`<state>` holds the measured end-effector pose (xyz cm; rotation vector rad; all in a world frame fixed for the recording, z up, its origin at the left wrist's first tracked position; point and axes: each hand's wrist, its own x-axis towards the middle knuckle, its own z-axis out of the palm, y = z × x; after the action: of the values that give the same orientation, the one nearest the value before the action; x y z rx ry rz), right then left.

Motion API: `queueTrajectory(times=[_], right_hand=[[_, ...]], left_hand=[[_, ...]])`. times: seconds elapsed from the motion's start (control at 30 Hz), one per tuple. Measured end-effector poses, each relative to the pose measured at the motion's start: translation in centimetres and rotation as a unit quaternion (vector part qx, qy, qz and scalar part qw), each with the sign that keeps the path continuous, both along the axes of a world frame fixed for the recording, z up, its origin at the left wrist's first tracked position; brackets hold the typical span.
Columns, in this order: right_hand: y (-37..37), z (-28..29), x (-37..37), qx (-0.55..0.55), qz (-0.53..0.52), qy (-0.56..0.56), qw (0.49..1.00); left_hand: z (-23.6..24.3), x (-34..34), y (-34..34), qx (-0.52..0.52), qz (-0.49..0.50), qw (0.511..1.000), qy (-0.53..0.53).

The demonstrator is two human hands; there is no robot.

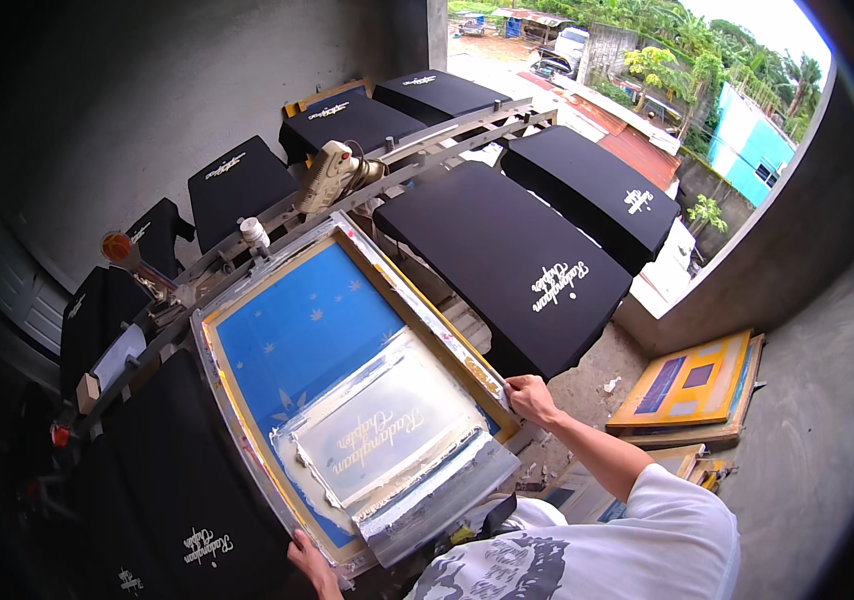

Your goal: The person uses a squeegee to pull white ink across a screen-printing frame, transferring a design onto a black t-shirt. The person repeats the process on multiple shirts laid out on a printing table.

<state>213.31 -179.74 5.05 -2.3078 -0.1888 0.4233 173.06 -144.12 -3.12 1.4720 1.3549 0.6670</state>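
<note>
A screen-printing frame (247, 445) with a blue mesh (297, 300) lies tilted in front of me. Pale ink surrounds white script lettering (382, 435) in the mesh's lower half. Across the near end of the mesh rests a wide grey squeegee (442, 500), its edge smeared with ink; neither hand touches it. My right hand (535, 400) is closed round the frame's right near corner. At the left near corner, my left hand (315, 565) grips the frame's edge, its fingers partly hidden. Whatever lies beneath the screen is covered.
Black shirts (507, 250) with white lettering lie on boards along both sides of a metal rail (417, 165). A heat gun (327, 178) and a small white jar (254, 233) sit beyond the frame. More screens (687, 385) are stacked at the right wall, beneath a wide opening.
</note>
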Motion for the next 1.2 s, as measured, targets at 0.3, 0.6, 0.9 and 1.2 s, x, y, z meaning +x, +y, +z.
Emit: queueTrajectory(times=[0.3,0.6,0.9,1.2], right_hand=[[1.3,0.3,-0.2,-0.002,0.024,0.015,1.0],[0.5,-0.7,0.9,-0.075,0.085,-0.005,0.994],[1.3,8.6,-7.7,-0.021,0.558,-0.213,0.802],[2.9,5.5,-8.4,-0.056,0.5,-0.355,0.788]], left_hand=[[0.4,-0.3,0.8,0.011,-0.006,0.999,0.052],[0.9,0.3,0.3,0.029,-0.001,0.996,0.079],[8.7,0.6,-5.4,0.348,-0.215,0.911,0.046],[9.4,4.7,-9.5,0.397,-0.394,0.826,0.071]])
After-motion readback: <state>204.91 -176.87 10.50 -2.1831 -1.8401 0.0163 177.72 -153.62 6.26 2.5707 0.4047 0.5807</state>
